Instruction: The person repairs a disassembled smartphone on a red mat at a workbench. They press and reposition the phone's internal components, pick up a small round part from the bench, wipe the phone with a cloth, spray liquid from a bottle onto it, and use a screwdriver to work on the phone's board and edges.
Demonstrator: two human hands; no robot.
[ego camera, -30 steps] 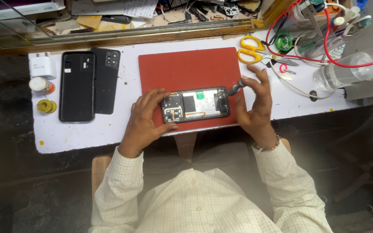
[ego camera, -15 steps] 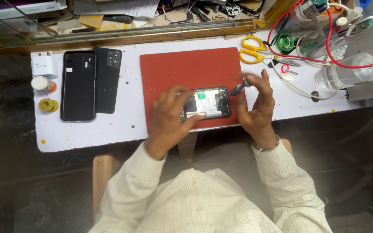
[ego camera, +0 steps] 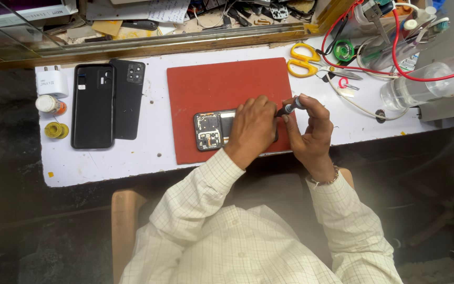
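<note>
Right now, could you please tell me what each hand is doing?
Left hand: fingers curled, resting on the opened phone, pressing it down.
Right hand: closed on a small screwdriver.

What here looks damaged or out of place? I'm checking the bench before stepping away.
Nothing looks spilled or broken. The opened phone lies back-off on the red mat, circuitry exposed, under the left hand; the right hand holds a screwdriver. Two black back covers lie overlapping at the left.
</note>
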